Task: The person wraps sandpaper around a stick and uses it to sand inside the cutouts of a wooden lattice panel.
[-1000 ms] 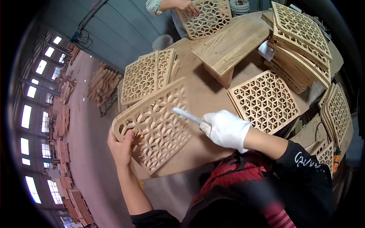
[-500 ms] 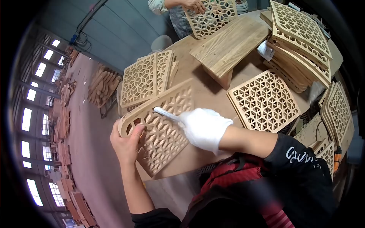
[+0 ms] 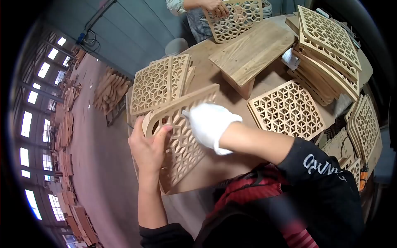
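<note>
A pale wooden lattice panel (image 3: 188,151) stands tilted over the near table edge. My bare left hand (image 3: 149,146) is closed on its rounded corner, the thumb on the near face and the fingers behind. My right hand (image 3: 213,124), in a white glove, is closed around a thin, light grey stick-like tool (image 3: 185,113). Only the tip of this tool shows, close to the panel's openings beside the upper rim; the glove hides the rest. Whether the tip goes into an opening I cannot tell.
More lattice panels (image 3: 151,89) lie behind on the table (image 3: 198,68), with another stack (image 3: 287,109) to the right. A wooden stand (image 3: 254,51) sits mid-table, and a tall pile (image 3: 331,37) rises at far right. Across the table, a co-worker's hand (image 3: 216,7) holds a panel (image 3: 235,20).
The panel and my left hand have shifted slightly right. My right hand has moved a little left and up along the panel, and less of the tool shows now.
</note>
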Demonstrator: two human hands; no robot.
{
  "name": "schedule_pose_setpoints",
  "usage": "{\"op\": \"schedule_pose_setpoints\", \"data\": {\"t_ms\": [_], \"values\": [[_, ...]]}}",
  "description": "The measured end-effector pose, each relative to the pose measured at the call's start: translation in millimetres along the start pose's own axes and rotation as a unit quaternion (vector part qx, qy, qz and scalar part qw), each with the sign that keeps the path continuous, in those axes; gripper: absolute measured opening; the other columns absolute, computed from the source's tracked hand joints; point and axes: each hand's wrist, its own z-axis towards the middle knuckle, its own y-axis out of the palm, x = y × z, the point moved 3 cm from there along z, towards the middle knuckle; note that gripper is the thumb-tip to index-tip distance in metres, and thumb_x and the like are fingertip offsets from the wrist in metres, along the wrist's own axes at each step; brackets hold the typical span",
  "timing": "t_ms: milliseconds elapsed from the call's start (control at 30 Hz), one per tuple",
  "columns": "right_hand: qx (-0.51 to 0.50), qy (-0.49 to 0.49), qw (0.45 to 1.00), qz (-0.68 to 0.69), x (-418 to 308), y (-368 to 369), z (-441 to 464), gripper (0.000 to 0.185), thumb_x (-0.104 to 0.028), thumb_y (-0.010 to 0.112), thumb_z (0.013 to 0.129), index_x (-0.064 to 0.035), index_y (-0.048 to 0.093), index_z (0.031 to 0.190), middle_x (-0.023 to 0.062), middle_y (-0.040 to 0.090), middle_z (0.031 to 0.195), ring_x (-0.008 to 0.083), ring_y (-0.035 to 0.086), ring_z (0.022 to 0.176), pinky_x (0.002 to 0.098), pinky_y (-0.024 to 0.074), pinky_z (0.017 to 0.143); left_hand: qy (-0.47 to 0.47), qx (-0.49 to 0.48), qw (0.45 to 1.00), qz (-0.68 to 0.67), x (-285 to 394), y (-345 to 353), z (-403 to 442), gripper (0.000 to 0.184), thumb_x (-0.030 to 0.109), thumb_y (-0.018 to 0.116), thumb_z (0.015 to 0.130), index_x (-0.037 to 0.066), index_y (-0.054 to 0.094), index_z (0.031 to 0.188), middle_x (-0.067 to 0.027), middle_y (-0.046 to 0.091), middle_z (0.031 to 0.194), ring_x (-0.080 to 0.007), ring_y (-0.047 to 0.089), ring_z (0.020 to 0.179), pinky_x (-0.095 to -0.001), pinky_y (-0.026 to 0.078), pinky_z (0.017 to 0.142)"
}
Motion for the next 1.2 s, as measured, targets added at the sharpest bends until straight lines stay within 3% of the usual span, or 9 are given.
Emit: {"op": "schedule_pose_setpoints", "data": {"t_ms": [100,233,267,400,500,700,1033,1100,1200], "values": [[-0.011,0.023,1.000,0.005,-7.1,-20.1,3.8,0.023,-0.012,0.055,0.084,0.0031,0.071,0.090,0.0271,0.068,0.084,0.0420,0.068,0.081,0.0448,0.0556,0.075,0.025,-0.003,0.999,0.037,10.4,1.5,1.4,0.033,0.007,0.079,0.075,-0.003,0.061,0.100,-0.0073,0.068,0.085,-0.0123,0.062,0.076,-0.0270,0.050,0.072],[0.042,-0.002,0.999,0.015,-6.3,-11.4,-11.2,0.023,-0.011,0.052,0.087,0.0031,0.069,0.095,0.0266,0.068,0.092,0.0406,0.068,0.086,0.0461,0.0548,0.077,0.012,0.005,1.000,0.028,-6.8,-4.4,7.4,0.034,0.010,0.081,0.075,-0.003,0.061,0.099,-0.0075,0.068,0.086,-0.0127,0.062,0.076,-0.0269,0.050,0.072],[-0.075,0.056,0.993,0.069,-3.8,-21.1,-31.3,0.025,-0.012,0.050,0.090,0.0025,0.068,0.098,0.0270,0.067,0.098,0.0411,0.067,0.088,0.0470,0.0538,0.077,-0.008,0.016,1.000,0.017,-22.9,-9.6,11.4,0.034,0.007,0.080,0.073,-0.002,0.063,0.101,-0.0107,0.069,0.086,-0.0147,0.064,0.078,-0.0290,0.051,0.074],[-0.116,0.046,0.990,0.067,20.0,7.3,-58.1,0.027,-0.018,0.048,0.093,-0.0009,0.067,0.101,0.0261,0.067,0.093,0.0424,0.066,0.087,0.0497,0.0519,0.079,-0.027,0.021,0.998,0.058,-35.1,-26.0,12.6,0.033,0.006,0.079,0.071,-0.002,0.062,0.098,-0.0078,0.068,0.087,-0.0135,0.062,0.077,-0.0283,0.051,0.072],[-0.144,0.072,0.984,0.073,40.1,11.9,-68.5,0.027,-0.023,0.046,0.095,-0.0034,0.064,0.099,0.0245,0.067,0.086,0.0452,0.064,0.083,0.0527,0.0496,0.080,-0.094,0.032,0.993,-0.068,-60.4,-39.7,6.9,0.031,0.004,0.076,0.073,-0.002,0.061,0.100,-0.0065,0.066,0.087,-0.0127,0.061,0.076,-0.0268,0.050,0.070],[-0.021,0.072,0.991,0.110,36.6,2.4,-65.3,0.026,-0.018,0.048,0.091,0.0001,0.067,0.093,0.0246,0.068,0.086,0.0438,0.065,0.082,0.0479,0.0518,0.077,-0.077,0.048,0.994,-0.065,-65.2,-48.7,-10.9,0.031,0.006,0.076,0.074,-0.002,0.061,0.099,-0.0060,0.064,0.088,-0.0118,0.059,0.074,-0.0256,0.050,0.068],[-0.009,0.013,1.000,-0.001,7.5,-1.0,-24.4,0.020,-0.009,0.055,0.084,0.0025,0.065,0.097,0.0257,0.068,0.090,0.0411,0.067,0.087,0.0461,0.0539,0.079,0.005,0.004,1.000,0.013,-23.4,-34.2,-35.7,0.030,0.009,0.079,0.074,-0.001,0.061,0.095,-0.0044,0.064,0.083,-0.0117,0.059,0.077,-0.0263,0.048,0.073],[0.028,0.018,0.999,-0.013,8.9,-1.5,-5.6,0.015,-0.006,0.057,0.081,0.0032,0.068,0.083,0.0245,0.069,0.091,0.0390,0.069,0.087,0.0438,0.0559,0.077,-0.004,0.019,1.000,0.008,-15.4,-25.3,-32.8,0.032,0.010,0.080,0.075,-0.002,0.061,0.096,-0.0057,0.065,0.082,-0.0110,0.059,0.077,-0.0264,0.048,0.073],[-0.005,0.044,0.999,-0.022,11.4,4.9,3.0,0.019,-0.009,0.056,0.084,0.0027,0.068,0.091,0.0249,0.068,0.093,0.0391,0.068,0.088,0.0445,0.0557,0.077,-0.021,0.039,0.999,-0.002,-20.8,-22.8,-23.4,0.033,0.012,0.082,0.075,-0.002,0.060,0.096,-0.0069,0.066,0.083,-0.0113,0.060,0.078,-0.0265,0.049,0.073]]}}
